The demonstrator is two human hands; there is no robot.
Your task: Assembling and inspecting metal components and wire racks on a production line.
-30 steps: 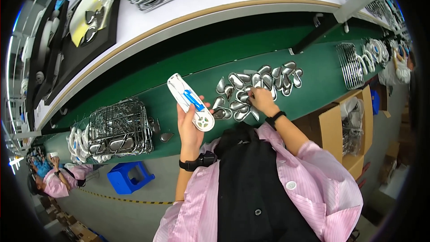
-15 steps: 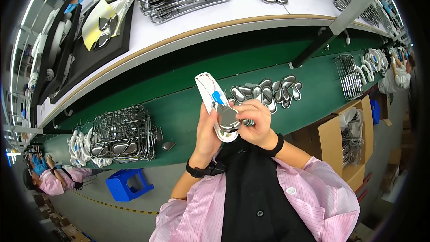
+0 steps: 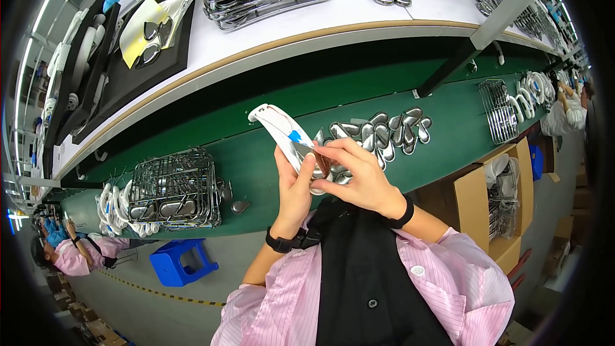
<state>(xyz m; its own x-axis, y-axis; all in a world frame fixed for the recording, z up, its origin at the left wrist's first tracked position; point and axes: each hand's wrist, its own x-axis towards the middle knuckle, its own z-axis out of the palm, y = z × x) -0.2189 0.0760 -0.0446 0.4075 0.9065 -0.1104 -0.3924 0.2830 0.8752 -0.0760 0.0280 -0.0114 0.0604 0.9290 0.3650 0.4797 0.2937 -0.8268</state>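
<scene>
Hands [image 3: 362, 181] together on white casing [image 3: 277, 126], fingers [image 3: 339, 155] over shiny cover [image 3: 322, 166], chrome pieces [image 3: 382, 134] beyond, basket [image 3: 173, 182] left

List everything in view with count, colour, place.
Bench: one, green, across middle.
Shelf: one, white, top.
Elongated housing: one, white, centre.
Mirrored piece: one, silver, held over housing.
Teardrop pieces: many, silver, bench centre.
Wire racks: several, silver, bench and shelf.
Curved parts: several, white, bench ends.
Sheet: one, yellow, upper left.
Stool: one, blue, lower left.
Open carton: one, brown, right.
Other workers: several, in pink, blue, white, edges.
Left grip: one, bare, on housing.
Right grip: one, bare, on mirrored piece.
</scene>
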